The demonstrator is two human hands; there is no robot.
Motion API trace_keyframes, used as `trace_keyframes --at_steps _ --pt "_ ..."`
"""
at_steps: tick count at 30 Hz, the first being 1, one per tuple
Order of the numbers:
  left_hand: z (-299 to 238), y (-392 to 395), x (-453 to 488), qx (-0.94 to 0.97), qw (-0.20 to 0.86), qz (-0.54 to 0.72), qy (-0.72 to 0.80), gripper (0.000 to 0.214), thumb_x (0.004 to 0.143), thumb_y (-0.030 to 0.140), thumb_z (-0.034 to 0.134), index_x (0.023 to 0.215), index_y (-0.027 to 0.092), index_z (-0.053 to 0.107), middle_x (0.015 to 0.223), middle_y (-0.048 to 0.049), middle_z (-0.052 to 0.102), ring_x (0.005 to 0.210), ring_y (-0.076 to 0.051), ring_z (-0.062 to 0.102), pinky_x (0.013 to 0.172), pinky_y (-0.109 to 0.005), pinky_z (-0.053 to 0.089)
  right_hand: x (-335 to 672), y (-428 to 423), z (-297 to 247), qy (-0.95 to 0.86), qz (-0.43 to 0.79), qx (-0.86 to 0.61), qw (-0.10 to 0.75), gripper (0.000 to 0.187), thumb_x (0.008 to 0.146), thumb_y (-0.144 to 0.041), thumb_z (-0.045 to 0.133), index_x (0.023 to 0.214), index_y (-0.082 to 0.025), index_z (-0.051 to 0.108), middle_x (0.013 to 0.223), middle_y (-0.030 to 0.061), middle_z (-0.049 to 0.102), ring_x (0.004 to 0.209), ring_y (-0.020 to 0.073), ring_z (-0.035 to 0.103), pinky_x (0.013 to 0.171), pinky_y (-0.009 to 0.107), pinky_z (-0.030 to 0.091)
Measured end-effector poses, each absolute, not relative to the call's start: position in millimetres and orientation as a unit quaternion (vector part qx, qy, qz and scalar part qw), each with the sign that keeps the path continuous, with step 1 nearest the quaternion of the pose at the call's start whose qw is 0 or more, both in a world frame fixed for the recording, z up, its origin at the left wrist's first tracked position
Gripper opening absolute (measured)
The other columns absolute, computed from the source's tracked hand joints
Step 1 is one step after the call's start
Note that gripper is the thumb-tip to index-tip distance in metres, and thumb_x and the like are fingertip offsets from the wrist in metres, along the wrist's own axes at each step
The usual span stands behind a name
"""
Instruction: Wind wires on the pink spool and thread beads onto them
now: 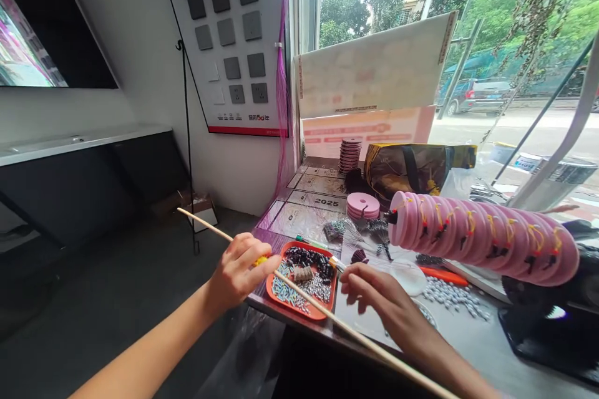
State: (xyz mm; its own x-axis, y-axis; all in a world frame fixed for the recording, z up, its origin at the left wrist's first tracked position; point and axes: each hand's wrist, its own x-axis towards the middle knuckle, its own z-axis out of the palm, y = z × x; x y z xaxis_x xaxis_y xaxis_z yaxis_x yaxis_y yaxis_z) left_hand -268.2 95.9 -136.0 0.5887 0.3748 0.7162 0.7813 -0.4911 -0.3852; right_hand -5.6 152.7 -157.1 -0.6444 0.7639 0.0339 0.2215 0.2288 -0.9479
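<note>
My left hand (241, 270) is closed around a long thin wooden stick (306, 298) and a small yellow piece, at the left edge of an orange tray (271, 290). The stick runs from the upper left, across the tray, down to the lower right. The tray holds dark beads and silver-grey beads. My right hand (374, 293) hovers just right of the tray above a clear plastic sheet, fingers curled together in a pinch; what they hold is too small to make out.
A row of pink discs with red, yellow and black tassels (482, 234) is threaded on a rod at the right. Small stacks of pink discs (362, 206), a yellow-black bag (416, 165), loose grey beads (452, 296) and an orange-handled tool (442, 274) lie on the table by the window.
</note>
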Motion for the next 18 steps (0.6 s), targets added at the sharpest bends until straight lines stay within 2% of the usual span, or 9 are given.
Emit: trace_keyframes --at_steps 2,5,8,10,11,13,16,17,18 --pt "-130.6 92.5 -267.4 -0.828 0.369 -0.256 -0.336 0.022 0.087 0.008 0.041 0.089 0.017 0.06 0.079 -0.0053 0.062 0.074 -0.015 0.056 0.076 -0.035 0.047 -4.4 144.2 -142.5 -0.656 0.69 -0.251 0.173 0.038 0.085 -0.048 0.043 0.107 -0.018 0.051 0.093 0.0054 0.056 0.076 0.0153 0.058 0.065 0.027 0.046" --pt "-127.4 85.9 -265.6 -0.833 0.372 -0.218 -0.346 0.024 0.086 0.007 0.041 0.092 0.02 0.06 0.083 -0.0049 0.062 0.076 -0.015 0.057 0.079 -0.036 0.046 -14.9 135.1 -128.5 -0.643 0.728 -0.228 0.07 0.043 0.079 -0.037 0.054 0.116 -0.019 0.046 0.085 0.0009 0.054 0.055 0.0076 0.05 0.049 0.019 0.038" --pt "-135.2 81.3 -269.0 -0.783 0.395 -0.261 -0.403 0.024 0.083 0.014 0.053 0.103 0.026 0.056 0.099 -0.0068 0.056 0.094 -0.02 0.054 0.092 -0.044 0.04 -31.3 136.9 -120.0 -0.697 0.663 -0.24 0.125 0.021 0.079 -0.027 0.048 0.094 -0.014 0.055 0.062 -0.0044 0.041 0.051 0.0052 0.034 0.046 0.017 0.025" --pt "-146.9 81.8 -274.5 -0.681 0.391 -0.396 -0.476 0.038 0.075 0.025 0.067 0.109 0.029 0.05 0.106 -0.0069 0.049 0.103 -0.024 0.049 0.098 -0.048 0.035 -38.7 143.0 -112.9 -0.705 0.643 -0.227 0.194 0.014 0.077 -0.023 0.048 0.084 -0.013 0.055 0.061 -0.0042 0.037 0.057 0.0064 0.032 0.051 0.017 0.026" --pt "-153.4 83.7 -277.4 -0.618 0.355 -0.473 -0.518 0.046 0.073 0.033 0.069 0.113 0.03 0.046 0.108 -0.0069 0.047 0.106 -0.025 0.047 0.099 -0.048 0.034 -40.9 146.3 -109.0 -0.701 0.642 -0.221 0.217 0.014 0.076 -0.022 0.048 0.083 -0.013 0.055 0.063 -0.0038 0.037 0.059 0.0068 0.032 0.053 0.017 0.027" --pt "-163.7 90.5 -281.1 -0.524 0.197 -0.575 -0.596 0.063 0.073 0.051 0.063 0.124 0.03 0.034 0.12 -0.0102 0.041 0.117 -0.028 0.042 0.099 -0.05 0.035 -43.2 151.5 -102.4 -0.695 0.647 -0.21 0.232 0.014 0.075 -0.022 0.048 0.083 -0.013 0.055 0.065 -0.0031 0.039 0.061 0.0073 0.033 0.055 0.018 0.028" --pt "-165.4 107.2 -277.1 -0.528 -0.051 -0.57 -0.627 0.099 0.066 0.07 0.056 0.139 0.029 0.005 0.145 -0.0147 0.017 0.136 -0.032 0.017 0.106 -0.053 0.026 -45.0 153.2 -98.9 -0.726 0.617 -0.207 0.223 0.014 0.076 -0.022 0.047 0.082 -0.014 0.057 0.067 -0.0023 0.041 0.062 0.0079 0.034 0.057 0.019 0.029" --pt "-162.6 114.2 -273.3 -0.546 -0.085 -0.561 -0.616 0.108 0.062 0.071 0.059 0.14 0.028 -0.002 0.148 -0.0144 0.014 0.138 -0.032 0.011 0.107 -0.051 0.024 -45.5 152.0 -99.3 -0.741 0.6 -0.208 0.218 0.015 0.077 -0.022 0.047 0.083 -0.014 0.058 0.068 -0.0022 0.042 0.062 0.0081 0.034 0.057 0.019 0.03" --pt "-159.2 122.0 -269.0 -0.559 -0.091 -0.562 -0.602 0.111 0.06 0.069 0.062 0.14 0.028 -0.003 0.148 -0.0141 0.018 0.138 -0.03 0.012 0.108 -0.05 0.025 -45.9 150.0 -99.8 -0.754 0.583 -0.211 0.216 0.017 0.078 -0.022 0.046 0.085 -0.014 0.059 0.068 -0.0019 0.043 0.062 0.0085 0.034 0.057 0.02 0.03"
